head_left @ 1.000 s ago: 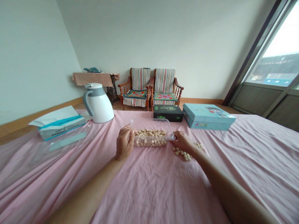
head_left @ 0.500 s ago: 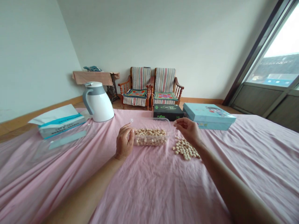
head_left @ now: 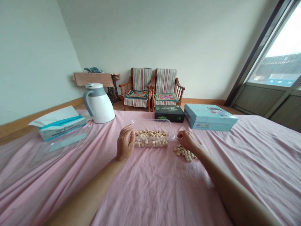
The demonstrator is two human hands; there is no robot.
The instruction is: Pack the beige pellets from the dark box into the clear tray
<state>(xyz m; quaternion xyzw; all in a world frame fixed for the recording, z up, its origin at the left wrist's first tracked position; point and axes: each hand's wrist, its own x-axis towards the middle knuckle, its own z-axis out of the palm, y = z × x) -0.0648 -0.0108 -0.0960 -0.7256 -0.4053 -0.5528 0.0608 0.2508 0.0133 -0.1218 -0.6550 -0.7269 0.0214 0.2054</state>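
A clear plastic box (head_left: 150, 138) full of small round beige pieces, like bite-size biscuits, rests on the pink cloth. My left hand (head_left: 126, 142) grips the box by its left end, with the thumb at the near side. To the right of the box is a loose pile of the same beige pieces (head_left: 185, 153). Over the back of that pile is my right hand (head_left: 187, 140), its fingers curled together close to the box's right end. Whether a piece is between those fingers is hidden.
On the left stand a white and grey jug (head_left: 101, 105), a tissue pack (head_left: 62, 124) and a clear plastic lid (head_left: 68, 141). A black box (head_left: 169, 113) and a light blue box (head_left: 210, 116) sit behind my right hand. Two chairs (head_left: 152, 88) stand beyond.
My right hand has come down from above the box's right end to the back of the loose pile, covering part of it. My left hand has stayed on the box.
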